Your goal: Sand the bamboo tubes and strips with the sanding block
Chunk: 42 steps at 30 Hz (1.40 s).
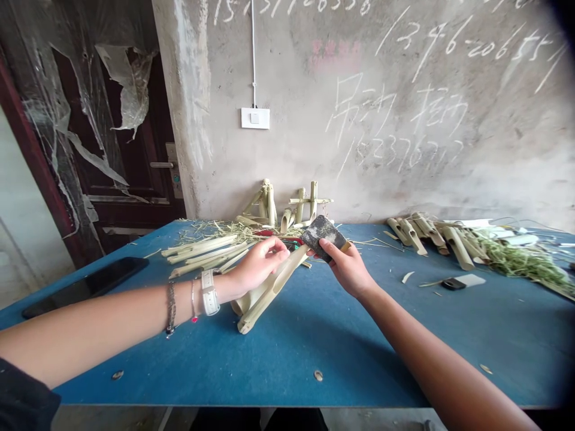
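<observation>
My right hand (339, 257) grips a dark, flat rectangular block (322, 236) with worn, whitish patches; its kind is unclear. The block is tilted beside the upper end of a pale split bamboo piece (265, 302), which slants toward me on the blue table. Another bamboo piece lies against it, partly behind my left wrist. Just over the bamboo, my left hand (263, 263) has its fingers curled, thumb near the fingertips. Whatever is between them, if anything, is too small to make out.
On the blue table (359, 359), bamboo strips (202, 254) and shavings lie behind my left hand. A black phone (85, 287) rests at left. Small bamboo structures (267, 203) stand by the wall. Cut bamboo pieces (456, 245), green shavings (521, 257) and a black-and-white object (462, 281) are at right.
</observation>
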Motion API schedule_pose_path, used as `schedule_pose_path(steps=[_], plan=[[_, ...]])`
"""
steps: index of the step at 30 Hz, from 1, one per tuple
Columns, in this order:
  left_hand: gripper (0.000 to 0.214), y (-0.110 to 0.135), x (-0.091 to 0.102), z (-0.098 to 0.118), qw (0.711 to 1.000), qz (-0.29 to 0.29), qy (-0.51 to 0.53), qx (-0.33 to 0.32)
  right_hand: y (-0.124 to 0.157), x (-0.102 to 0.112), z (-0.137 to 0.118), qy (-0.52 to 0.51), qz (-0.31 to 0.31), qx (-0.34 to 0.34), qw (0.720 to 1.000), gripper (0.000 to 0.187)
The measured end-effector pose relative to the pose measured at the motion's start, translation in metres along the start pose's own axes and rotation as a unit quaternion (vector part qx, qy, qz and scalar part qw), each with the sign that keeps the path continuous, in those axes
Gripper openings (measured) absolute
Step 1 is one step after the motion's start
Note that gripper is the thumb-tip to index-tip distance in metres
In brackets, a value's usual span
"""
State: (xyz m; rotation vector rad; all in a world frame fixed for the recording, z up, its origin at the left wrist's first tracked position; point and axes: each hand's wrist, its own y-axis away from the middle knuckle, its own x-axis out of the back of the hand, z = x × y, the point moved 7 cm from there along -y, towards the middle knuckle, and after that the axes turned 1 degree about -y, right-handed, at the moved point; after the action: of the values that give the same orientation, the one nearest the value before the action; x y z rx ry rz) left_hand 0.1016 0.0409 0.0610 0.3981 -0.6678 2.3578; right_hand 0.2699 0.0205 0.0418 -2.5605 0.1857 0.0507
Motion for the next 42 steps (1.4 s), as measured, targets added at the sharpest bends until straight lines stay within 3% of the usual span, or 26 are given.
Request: schedule_pose_path(steps=[24, 32, 37, 42], plan=[[0.008, -0.02, -0.011, -0.003, 0.999, -0.028, -0.002, 0.026, 0.0, 0.001, 0.0, -0.015, -0.001, -0.002, 1.0, 0.029], [0.019, -0.01, -0.013, -0.007, 0.998, -0.039, -0.024, 0.037, -0.001, 0.003, 0.004, -0.032, -0.007, -0.001, 0.999, 0.023], [0.019, -0.002, -0.007, -0.012, 0.998, -0.042, -0.044, 0.033, -0.002, 0.005, 0.006, -0.025, 0.001, -0.005, 1.0, 0.024], [0.022, -0.006, 0.016, -0.016, 0.995, -0.027, -0.09, 0.022, -0.002, 0.012, 0.006, -0.012, 0.029, -0.01, 0.999, 0.029]])
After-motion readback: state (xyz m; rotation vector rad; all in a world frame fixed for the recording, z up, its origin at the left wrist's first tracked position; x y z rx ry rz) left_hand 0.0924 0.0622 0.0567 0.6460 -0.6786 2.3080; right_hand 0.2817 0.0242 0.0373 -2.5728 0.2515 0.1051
